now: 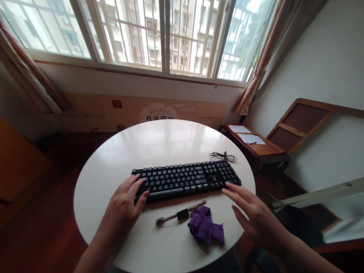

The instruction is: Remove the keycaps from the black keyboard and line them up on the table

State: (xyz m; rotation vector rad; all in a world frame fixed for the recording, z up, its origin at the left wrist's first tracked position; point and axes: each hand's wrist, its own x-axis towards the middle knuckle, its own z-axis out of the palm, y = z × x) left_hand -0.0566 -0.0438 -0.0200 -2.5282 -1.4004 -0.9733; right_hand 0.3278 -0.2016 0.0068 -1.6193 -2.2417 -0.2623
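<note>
A black keyboard (182, 180) lies across the white round table. My left hand (129, 199) rests at its left end, fingers spread over the keys there and holding nothing. At the keyboard's right end, my right hand (246, 206) has its fingers stretched out, the fingertips at the front right corner; whether they touch it I cannot tell. In front of the keyboard lies a small brush (170, 217) with a dark block (182, 214) around or on its handle. Beside it is a crumpled purple cloth (203, 225).
The keyboard's cable (223, 156) is coiled behind its right end on the table (159, 142). A wooden chair (273, 146) bearing papers (251, 138) and a pen stands at the right. A barred window (165, 38) and a long printed box (127, 110) are beyond the table.
</note>
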